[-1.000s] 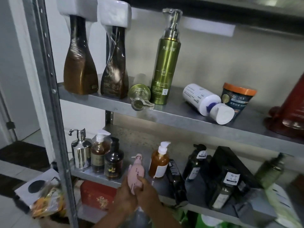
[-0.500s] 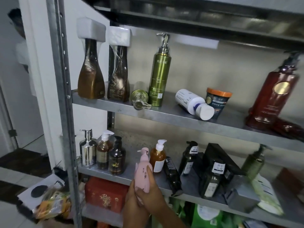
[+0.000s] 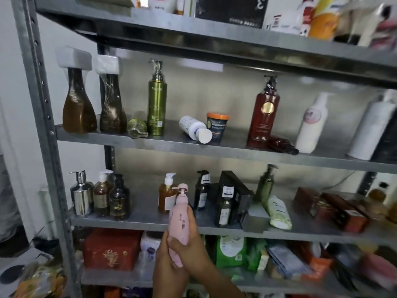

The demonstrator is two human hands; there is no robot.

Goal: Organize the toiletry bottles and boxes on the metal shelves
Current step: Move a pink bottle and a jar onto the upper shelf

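In front of the metal shelves (image 3: 43, 125), at the lip of the middle shelf (image 3: 129, 222), both hands hold the pink pump bottle (image 3: 179, 220) upright, clear of the metal. The left hand (image 3: 166, 263) cups its base. The right hand (image 3: 196, 244) wraps its body, fingers (image 3: 190, 218) clamped round it. Over the last second the bottle has risen from low at the shelf's edge, and the view has lifted toward the upper tiers. It seems bound for a new spot, perhaps the gap left of the amber pump bottle (image 3: 166, 197).
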